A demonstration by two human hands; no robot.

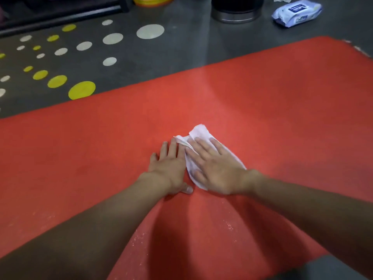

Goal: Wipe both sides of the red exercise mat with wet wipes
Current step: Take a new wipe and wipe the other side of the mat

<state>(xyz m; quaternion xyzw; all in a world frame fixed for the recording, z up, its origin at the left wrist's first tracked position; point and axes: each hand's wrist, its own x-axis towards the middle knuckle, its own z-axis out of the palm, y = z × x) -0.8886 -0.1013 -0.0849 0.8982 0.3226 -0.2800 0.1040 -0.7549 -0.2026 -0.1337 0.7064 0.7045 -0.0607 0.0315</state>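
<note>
My right hand lies flat with straight, spread fingers, pressing a white wet wipe down onto the red exercise mat; the wipe sticks out beyond my fingertips and under my palm. My left hand is also flat and open just beside it, palm on the mat, its fingers touching the wipe's crumpled edge. The mat lies spread on the grey floor. A pack of wipes sits well apart on the floor beyond the mat.
</note>
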